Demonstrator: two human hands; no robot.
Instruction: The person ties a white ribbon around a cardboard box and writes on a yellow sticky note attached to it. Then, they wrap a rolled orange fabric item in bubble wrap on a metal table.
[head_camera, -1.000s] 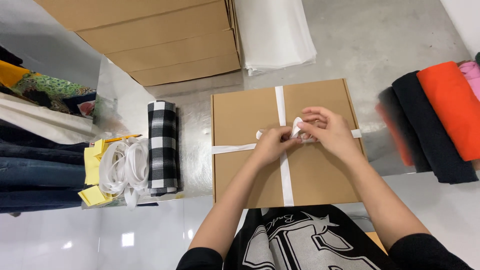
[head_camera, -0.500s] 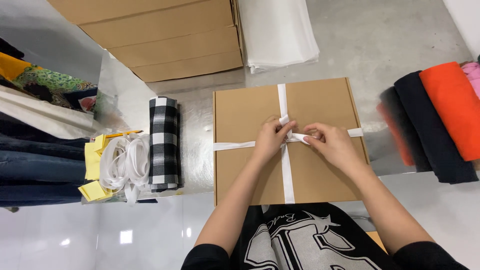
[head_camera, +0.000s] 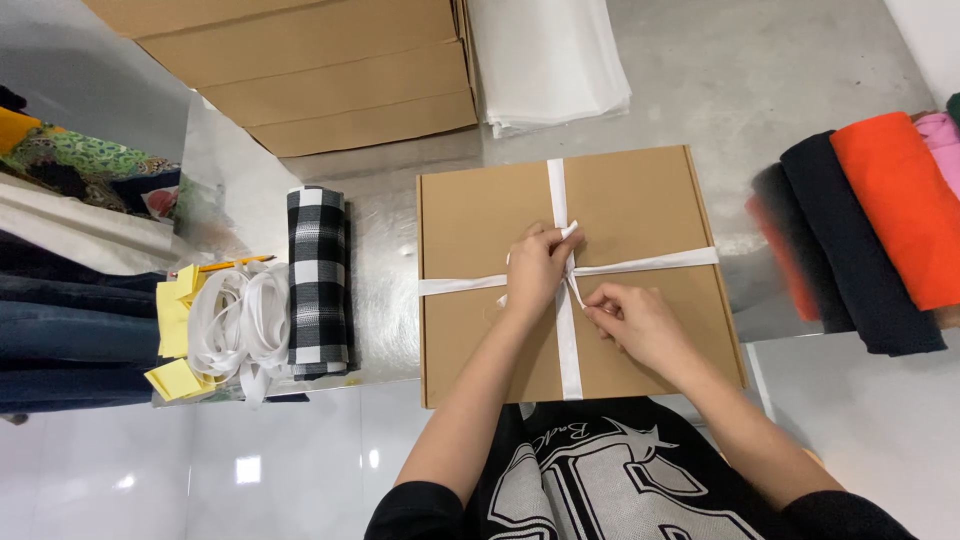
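A flat brown cardboard box (head_camera: 640, 205) lies on the shiny metal table (head_camera: 385, 250), wrapped crosswise with a white ribbon (head_camera: 640, 264). My left hand (head_camera: 538, 268) presses on the ribbon crossing at the box's middle and pinches a ribbon loop. My right hand (head_camera: 632, 318) sits just below and to the right, its fingertips pinching a loose ribbon end near the crossing.
A black-and-white checked fabric roll (head_camera: 317, 280), a loose coil of white ribbon (head_camera: 235, 325) and yellow paper slips (head_camera: 175, 315) lie left of the box. Stacked cardboard boxes (head_camera: 300, 70) and white sheets (head_camera: 550, 60) stand behind. Folded black, orange and pink garments (head_camera: 880, 220) lie right.
Both hands were working together at the ribbon crossing; my right hand has since drawn down and toward me with a ribbon end, while my left hand stays on the crossing.
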